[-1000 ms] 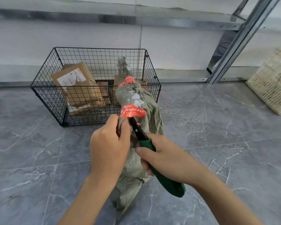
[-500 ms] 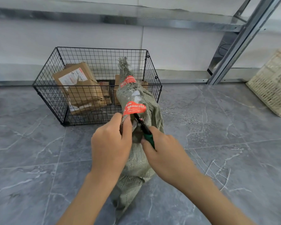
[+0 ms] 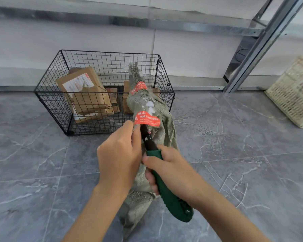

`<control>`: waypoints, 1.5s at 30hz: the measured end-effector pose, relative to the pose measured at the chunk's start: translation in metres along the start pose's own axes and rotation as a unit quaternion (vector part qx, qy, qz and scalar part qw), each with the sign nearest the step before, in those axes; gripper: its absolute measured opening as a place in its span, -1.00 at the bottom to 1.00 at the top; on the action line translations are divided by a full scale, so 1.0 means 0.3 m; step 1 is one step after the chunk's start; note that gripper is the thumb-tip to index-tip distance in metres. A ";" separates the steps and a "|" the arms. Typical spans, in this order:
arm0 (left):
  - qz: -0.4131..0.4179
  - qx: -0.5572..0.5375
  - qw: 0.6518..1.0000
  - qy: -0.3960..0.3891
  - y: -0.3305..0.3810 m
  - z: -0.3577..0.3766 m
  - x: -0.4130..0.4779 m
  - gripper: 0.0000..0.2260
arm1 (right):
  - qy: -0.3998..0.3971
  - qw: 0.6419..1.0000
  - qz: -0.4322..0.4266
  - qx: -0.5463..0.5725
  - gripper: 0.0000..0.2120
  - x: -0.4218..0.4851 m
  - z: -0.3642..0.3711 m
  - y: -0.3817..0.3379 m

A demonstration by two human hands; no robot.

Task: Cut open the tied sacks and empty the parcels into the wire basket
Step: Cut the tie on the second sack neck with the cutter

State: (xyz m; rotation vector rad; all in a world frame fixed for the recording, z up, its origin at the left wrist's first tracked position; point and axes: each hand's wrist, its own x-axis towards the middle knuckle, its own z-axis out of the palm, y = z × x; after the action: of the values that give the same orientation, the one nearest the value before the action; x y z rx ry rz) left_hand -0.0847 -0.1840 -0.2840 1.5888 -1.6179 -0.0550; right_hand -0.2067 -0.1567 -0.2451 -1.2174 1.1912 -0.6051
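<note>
A green woven sack stands upright in the middle, its neck bound by two red tape bands. My left hand grips the sack just below the lower band. My right hand holds a green-handled cutter whose dark blade points up under that lower band. Behind the sack sits a black wire basket holding brown cardboard parcels.
Grey marble-pattern floor tiles lie all around. A cream wicker basket sits at the far right. A slanted metal shelf post and a low rail run along the white wall behind.
My right hand pushed forward along the sack and then drew back, so the cutter's green handle shows in full again. The blade stays at the lower red band. My left hand keeps its grip.
</note>
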 end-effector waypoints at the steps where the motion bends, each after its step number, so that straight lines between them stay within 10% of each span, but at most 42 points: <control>1: 0.006 0.003 1.000 0.000 0.000 0.001 0.000 -0.71 | 0.003 1.000 0.003 0.003 -0.86 0.001 -0.005 -0.003; 24: 0.059 0.080 0.995 0.024 0.066 0.028 0.023 -0.74 | 0.147 0.986 -0.066 0.035 -0.83 0.014 -0.017 0.019; 37: -0.020 -0.370 0.924 -0.099 0.189 0.053 0.172 -0.57 | 0.073 0.993 -0.087 -0.021 -0.85 -0.035 -0.165 -0.001; 45: -0.048 -0.339 0.923 -0.174 0.192 0.129 0.166 -0.51 | 0.055 0.996 -0.066 0.030 -0.88 -0.046 -0.205 0.018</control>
State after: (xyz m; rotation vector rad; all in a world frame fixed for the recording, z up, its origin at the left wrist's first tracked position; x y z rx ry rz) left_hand -0.1451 -0.2344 -0.2504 1.1399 -1.5357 -0.8973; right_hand -0.2689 -0.1666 -0.2390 -1.2317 1.1815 -0.8093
